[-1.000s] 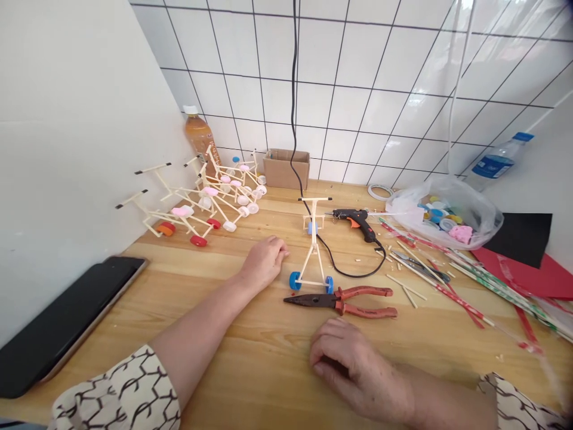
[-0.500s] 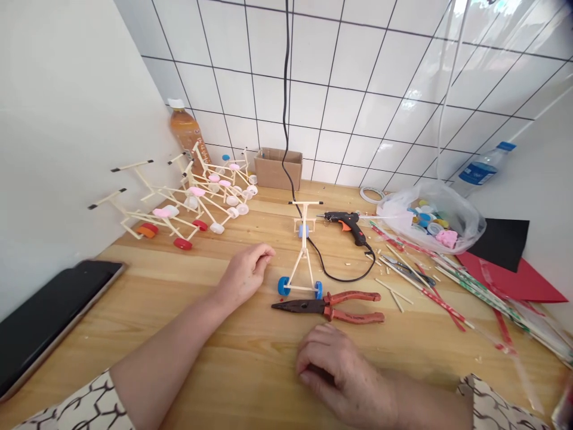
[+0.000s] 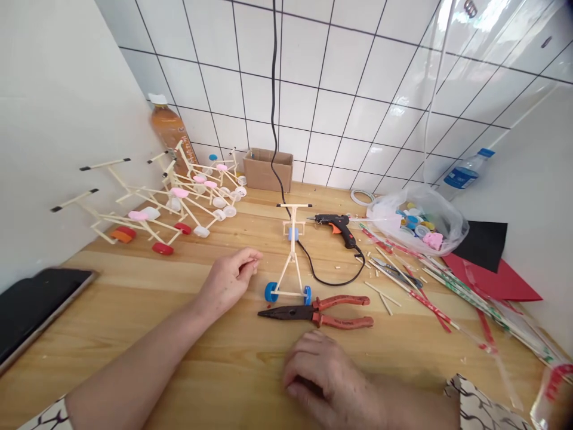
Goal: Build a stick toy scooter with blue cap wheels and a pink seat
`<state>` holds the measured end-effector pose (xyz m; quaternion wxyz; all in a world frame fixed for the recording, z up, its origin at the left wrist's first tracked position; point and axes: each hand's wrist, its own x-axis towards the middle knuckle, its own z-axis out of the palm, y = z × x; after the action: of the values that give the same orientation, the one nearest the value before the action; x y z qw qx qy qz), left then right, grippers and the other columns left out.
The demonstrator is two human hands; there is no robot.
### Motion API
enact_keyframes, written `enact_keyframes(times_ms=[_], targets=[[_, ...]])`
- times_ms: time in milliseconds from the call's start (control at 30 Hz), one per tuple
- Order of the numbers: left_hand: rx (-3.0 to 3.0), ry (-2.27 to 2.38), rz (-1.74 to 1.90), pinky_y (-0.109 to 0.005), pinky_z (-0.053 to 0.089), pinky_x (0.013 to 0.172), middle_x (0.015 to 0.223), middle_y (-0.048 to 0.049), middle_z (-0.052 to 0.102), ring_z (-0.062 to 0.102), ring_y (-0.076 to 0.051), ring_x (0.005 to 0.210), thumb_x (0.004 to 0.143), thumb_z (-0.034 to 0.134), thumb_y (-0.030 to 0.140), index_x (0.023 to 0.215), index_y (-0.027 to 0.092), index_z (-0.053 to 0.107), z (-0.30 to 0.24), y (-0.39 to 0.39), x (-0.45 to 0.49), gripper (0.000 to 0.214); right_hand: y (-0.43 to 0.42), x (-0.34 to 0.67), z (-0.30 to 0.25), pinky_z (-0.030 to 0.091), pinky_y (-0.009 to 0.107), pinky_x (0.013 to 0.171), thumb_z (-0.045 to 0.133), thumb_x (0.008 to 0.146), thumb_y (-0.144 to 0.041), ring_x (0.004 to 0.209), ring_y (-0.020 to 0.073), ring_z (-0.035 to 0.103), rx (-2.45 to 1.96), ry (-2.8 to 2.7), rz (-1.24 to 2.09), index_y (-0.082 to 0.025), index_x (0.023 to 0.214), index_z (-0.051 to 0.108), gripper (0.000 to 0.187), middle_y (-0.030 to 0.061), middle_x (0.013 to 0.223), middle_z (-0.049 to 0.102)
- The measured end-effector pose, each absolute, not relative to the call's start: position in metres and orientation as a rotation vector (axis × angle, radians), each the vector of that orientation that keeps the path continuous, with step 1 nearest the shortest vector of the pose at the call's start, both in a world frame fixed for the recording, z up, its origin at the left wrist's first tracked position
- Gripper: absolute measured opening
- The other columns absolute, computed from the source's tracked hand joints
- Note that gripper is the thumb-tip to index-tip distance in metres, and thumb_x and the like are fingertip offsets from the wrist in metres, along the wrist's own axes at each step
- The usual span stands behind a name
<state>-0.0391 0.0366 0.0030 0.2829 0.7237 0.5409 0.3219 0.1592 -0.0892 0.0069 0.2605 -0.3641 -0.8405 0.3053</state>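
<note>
My left hand (image 3: 229, 278) rests on the wooden table with its fingers curled together, left of a small tricycle model made of thin sticks (image 3: 293, 257). The model stands upright on blue bottle-cap wheels, with a dark-tipped handlebar and a light blue seat. In front of it lie long-nose pliers (image 3: 308, 312) with red handles, jaws pointing left. My right hand (image 3: 320, 373) is loosely curled on the table just below the pliers, apart from them. Nothing shows in either hand.
Several finished stick tricycles (image 3: 179, 193) stand at the back left near a tea bottle (image 3: 170, 128). A glue gun (image 3: 333, 224), a cardboard box (image 3: 268, 169), a bag of bottle caps (image 3: 380, 212), scissors (image 3: 398, 272), wrapped sticks (image 3: 483, 298) and a phone (image 3: 40, 304) lie around.
The whole view has shifted slightly, so everything appears farther left. Both hands, the tricycle model and the pliers keep their places on the table.
</note>
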Motion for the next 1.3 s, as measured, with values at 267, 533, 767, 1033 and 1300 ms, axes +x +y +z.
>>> enact_keyframes(times_ms=[267,533,767,1033,1300], targets=[[1.960,1.386,0.946,-0.024,0.048,0.058,0.066,-0.0001,0.066,0.061,-0.014,0.058,0.076,0.048,0.027,0.083,0.018,0.064,0.008,0.037,-0.039,0.020,-0.090,0.159,0.013,0.040,0.027,0.071,0.048,0.079,-0.012,0.073,0.0144,0.053,-1.014,-2.340,0.862,-0.019,0.075,0.054,0.010,0.0030,0.074,0.064],[1.866,1.325,0.954,-0.022,0.049,0.056,0.062,0.0015,0.064,0.061,-0.012,0.054,0.074,0.049,0.024,0.082,0.018,0.064,0.016,0.033,-0.040,0.017,-0.090,0.161,0.016,0.040,0.027,0.072,0.049,0.080,-0.012,0.075,0.0145,0.053,-1.015,-2.343,0.886,-0.018,0.077,0.054,0.009,0.0037,0.076,0.063],[1.879,1.318,0.924,-0.022,0.044,0.050,0.060,0.0015,0.063,0.056,-0.012,0.051,0.072,0.054,0.027,0.075,0.018,0.063,0.019,0.034,-0.042,0.013,-0.091,0.161,0.013,0.040,0.026,0.072,0.050,0.080,-0.011,0.075,0.0138,0.053,-1.007,-2.332,0.904,-0.018,0.078,0.054,0.008,0.0034,0.077,0.063],[2.172,1.362,0.846,-0.021,0.037,0.050,0.056,0.0023,0.057,0.047,-0.011,0.048,0.080,0.040,0.025,0.085,0.017,0.064,0.027,0.030,-0.042,0.026,-0.089,0.162,0.015,0.040,0.027,0.072,0.048,0.081,-0.010,0.075,0.0142,0.053,-0.995,-2.354,0.901,-0.018,0.078,0.053,0.010,0.0034,0.076,0.062],[2.207,1.426,0.833,-0.022,0.039,0.053,0.070,0.0006,0.068,0.052,-0.011,0.051,0.082,0.040,0.025,0.087,0.019,0.063,0.025,0.030,-0.041,0.024,-0.091,0.162,0.013,0.040,0.027,0.072,0.048,0.081,-0.011,0.075,0.0143,0.053,-1.015,-2.351,0.904,-0.018,0.078,0.054,0.009,0.0035,0.077,0.062]])
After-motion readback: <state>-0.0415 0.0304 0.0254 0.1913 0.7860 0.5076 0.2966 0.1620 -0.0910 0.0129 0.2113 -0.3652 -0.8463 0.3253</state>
